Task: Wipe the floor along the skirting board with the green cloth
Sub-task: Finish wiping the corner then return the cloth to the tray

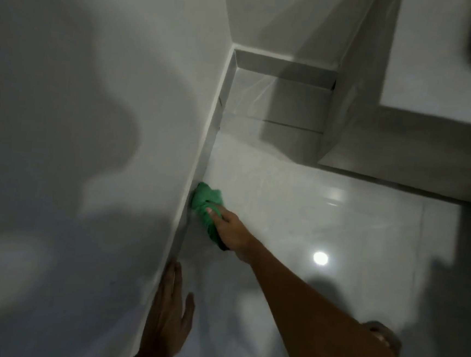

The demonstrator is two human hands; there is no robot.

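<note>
My right hand (pixel 231 227) is stretched forward and grips the bunched green cloth (pixel 206 201), which presses on the glossy white floor (pixel 309 227) right against the skirting board (pixel 198 163) at the foot of the left wall. The cloth's far end touches the skirting. My left hand (pixel 168 315) rests flat with its fingers spread against the wall's lower edge, nearer to me, and holds nothing.
The white wall (pixel 90 137) fills the left side. A grey boxed ledge or cabinet (pixel 374 139) juts out at the upper right, leaving a narrow corner recess (pixel 277 110) ahead. A ceiling light's reflection (pixel 320 258) shines on the tiles. My foot (pixel 382 338) shows at lower right.
</note>
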